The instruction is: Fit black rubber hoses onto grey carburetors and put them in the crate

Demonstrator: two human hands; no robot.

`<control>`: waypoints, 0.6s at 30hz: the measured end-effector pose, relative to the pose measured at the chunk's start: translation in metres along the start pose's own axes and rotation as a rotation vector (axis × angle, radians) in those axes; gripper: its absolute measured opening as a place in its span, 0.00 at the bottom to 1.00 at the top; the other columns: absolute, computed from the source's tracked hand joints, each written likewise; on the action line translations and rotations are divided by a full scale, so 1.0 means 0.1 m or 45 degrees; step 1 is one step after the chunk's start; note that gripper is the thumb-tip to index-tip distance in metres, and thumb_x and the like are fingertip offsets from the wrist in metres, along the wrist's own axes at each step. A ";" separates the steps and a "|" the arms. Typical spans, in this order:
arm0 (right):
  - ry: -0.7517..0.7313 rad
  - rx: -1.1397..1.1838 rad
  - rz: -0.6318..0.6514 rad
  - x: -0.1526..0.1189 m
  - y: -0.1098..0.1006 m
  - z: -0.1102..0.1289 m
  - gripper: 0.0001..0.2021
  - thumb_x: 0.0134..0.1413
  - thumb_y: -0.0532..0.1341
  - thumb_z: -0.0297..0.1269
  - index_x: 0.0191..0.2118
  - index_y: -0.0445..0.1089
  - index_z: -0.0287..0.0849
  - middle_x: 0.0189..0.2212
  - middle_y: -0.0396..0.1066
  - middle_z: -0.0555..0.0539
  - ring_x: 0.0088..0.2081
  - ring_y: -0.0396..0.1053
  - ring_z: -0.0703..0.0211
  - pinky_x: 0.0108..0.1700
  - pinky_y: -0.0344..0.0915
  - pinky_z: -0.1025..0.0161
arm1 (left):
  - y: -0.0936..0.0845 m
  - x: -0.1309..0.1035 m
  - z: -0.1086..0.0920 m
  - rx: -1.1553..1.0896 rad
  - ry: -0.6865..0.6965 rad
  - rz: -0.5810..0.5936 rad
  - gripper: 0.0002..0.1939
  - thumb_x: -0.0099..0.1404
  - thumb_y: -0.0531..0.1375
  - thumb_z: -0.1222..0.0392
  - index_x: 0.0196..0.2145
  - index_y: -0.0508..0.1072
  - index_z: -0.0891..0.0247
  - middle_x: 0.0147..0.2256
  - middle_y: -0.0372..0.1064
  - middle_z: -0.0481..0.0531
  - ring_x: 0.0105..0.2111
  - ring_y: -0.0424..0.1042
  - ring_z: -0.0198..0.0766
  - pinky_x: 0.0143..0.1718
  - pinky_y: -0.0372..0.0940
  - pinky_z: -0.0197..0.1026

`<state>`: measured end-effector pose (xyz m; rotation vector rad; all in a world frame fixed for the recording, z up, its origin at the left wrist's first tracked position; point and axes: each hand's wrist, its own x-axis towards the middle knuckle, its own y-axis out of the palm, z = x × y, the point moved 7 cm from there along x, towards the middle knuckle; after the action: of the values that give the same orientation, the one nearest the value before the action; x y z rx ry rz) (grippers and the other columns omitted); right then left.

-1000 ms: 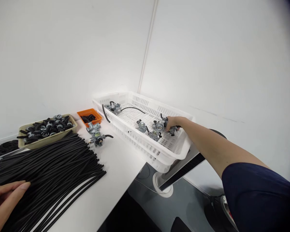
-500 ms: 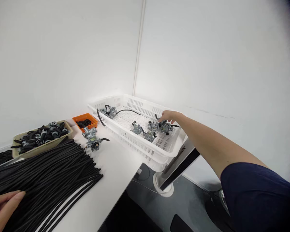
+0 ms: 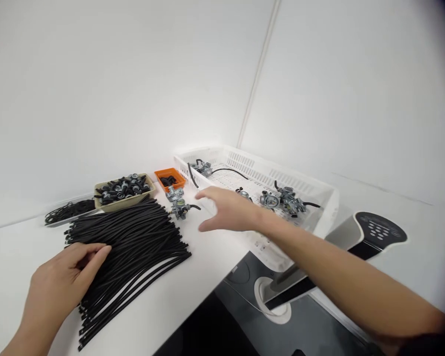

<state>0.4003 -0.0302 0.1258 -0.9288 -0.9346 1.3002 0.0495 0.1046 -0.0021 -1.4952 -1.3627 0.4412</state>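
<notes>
My left hand point(image 3: 68, 274) is over a wide pile of black rubber tubes point(image 3: 144, 242), its thumb and forefinger pinched together. Whether a tube is between those fingertips I cannot tell. In mid-air over the table my right hand point(image 3: 226, 210) is open and holds nothing, thumb and fingers spread toward the carburetors point(image 3: 180, 207) on the tabletop. A short black hose sticks out of the nearer one. Behind my right forearm, more carburetors point(image 3: 291, 200) lie in the white plastic basket point(image 3: 328, 212), partly hidden by the arm.
A beige bin point(image 3: 126, 201) of black and metal parts and an orange basket point(image 3: 178, 182) of small black pieces stand along the wall. Thin black rings point(image 3: 70, 211) lie in a tray at the left. A tower fan point(image 3: 380, 232) stands beyond the table edge.
My right hand has come back from the carburetors in the white basket, leftward over the table, and its fingers have spread. The view has swung left, showing more of my left hand.
</notes>
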 end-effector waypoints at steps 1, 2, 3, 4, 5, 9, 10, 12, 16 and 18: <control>-0.011 -0.059 0.076 0.18 0.24 0.09 0.39 0.50 0.76 0.47 0.66 0.69 0.43 0.66 0.70 0.40 0.67 0.68 0.40 0.68 0.66 0.47 | -0.02 0.00 -0.04 -0.011 -0.021 0.029 0.20 0.66 0.59 0.35 0.41 0.83 0.47 0.43 0.83 0.41 0.40 0.79 0.41 0.38 0.69 0.41; 0.036 -0.129 0.130 0.37 0.45 0.11 0.41 0.48 0.77 0.47 0.67 0.68 0.43 0.65 0.71 0.39 0.66 0.68 0.40 0.66 0.67 0.49 | -0.04 -0.01 -0.07 -0.028 -0.040 0.045 0.20 0.66 0.58 0.35 0.41 0.83 0.48 0.43 0.83 0.43 0.39 0.79 0.41 0.38 0.68 0.42; 0.070 -0.161 0.138 0.57 0.61 0.10 0.43 0.46 0.78 0.47 0.67 0.67 0.42 0.64 0.70 0.37 0.65 0.68 0.38 0.64 0.69 0.48 | -0.06 -0.01 -0.09 -0.046 -0.053 0.044 0.21 0.67 0.58 0.35 0.41 0.83 0.48 0.43 0.82 0.44 0.38 0.78 0.41 0.39 0.68 0.42; 0.096 -0.185 0.124 0.77 0.73 0.08 0.44 0.46 0.78 0.45 0.68 0.65 0.42 0.66 0.68 0.35 0.67 0.66 0.36 0.64 0.69 0.48 | -0.09 -0.02 -0.11 -0.065 -0.056 0.025 0.21 0.67 0.57 0.36 0.41 0.83 0.49 0.42 0.82 0.44 0.37 0.77 0.40 0.39 0.68 0.43; 0.121 -0.209 0.113 0.94 0.82 0.03 0.47 0.45 0.79 0.43 0.69 0.63 0.43 0.68 0.64 0.34 0.68 0.65 0.34 0.63 0.69 0.47 | -0.11 -0.03 -0.13 -0.084 -0.053 0.011 0.21 0.68 0.57 0.36 0.41 0.83 0.50 0.41 0.82 0.45 0.35 0.76 0.40 0.40 0.67 0.43; 0.201 -0.260 0.192 1.40 1.05 -0.19 0.50 0.39 0.81 0.44 0.69 0.64 0.43 0.65 0.67 0.32 0.60 0.73 0.35 0.55 0.74 0.52 | -0.11 -0.06 -0.20 -0.153 -0.018 0.005 0.21 0.69 0.57 0.37 0.40 0.83 0.51 0.38 0.80 0.46 0.32 0.73 0.39 0.39 0.65 0.44; 0.215 -0.271 0.217 1.45 1.08 -0.23 0.49 0.39 0.81 0.45 0.67 0.65 0.43 0.64 0.68 0.33 0.57 0.75 0.37 0.52 0.75 0.53 | -0.11 -0.06 -0.21 -0.164 -0.012 0.006 0.21 0.70 0.57 0.37 0.39 0.83 0.51 0.37 0.80 0.46 0.32 0.73 0.39 0.38 0.64 0.44; 0.227 -0.302 0.247 1.50 1.14 -0.28 0.44 0.40 0.81 0.45 0.65 0.68 0.43 0.63 0.70 0.34 0.53 0.77 0.41 0.49 0.75 0.55 | -0.11 -0.06 -0.22 -0.178 -0.004 0.009 0.21 0.70 0.57 0.36 0.38 0.82 0.51 0.35 0.78 0.46 0.32 0.72 0.39 0.38 0.64 0.44; 0.241 -0.387 0.283 1.47 1.24 -0.32 0.28 0.56 0.74 0.46 0.58 0.72 0.41 0.54 0.76 0.40 0.50 0.77 0.47 0.50 0.75 0.51 | -0.11 -0.06 -0.25 -0.205 0.005 0.015 0.22 0.70 0.56 0.35 0.38 0.82 0.51 0.34 0.77 0.46 0.32 0.71 0.39 0.37 0.63 0.44; 0.247 -0.432 0.283 1.43 1.25 -0.31 0.21 0.65 0.69 0.47 0.57 0.73 0.41 0.51 0.77 0.42 0.49 0.77 0.50 0.52 0.75 0.49 | -0.11 -0.06 -0.27 -0.213 0.008 0.024 0.23 0.70 0.56 0.35 0.38 0.82 0.52 0.33 0.76 0.46 0.31 0.71 0.39 0.37 0.63 0.44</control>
<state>0.3915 0.1180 0.0035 -1.4307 -0.9341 1.2284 0.0632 0.0859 0.0164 -1.6453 -1.4100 0.3407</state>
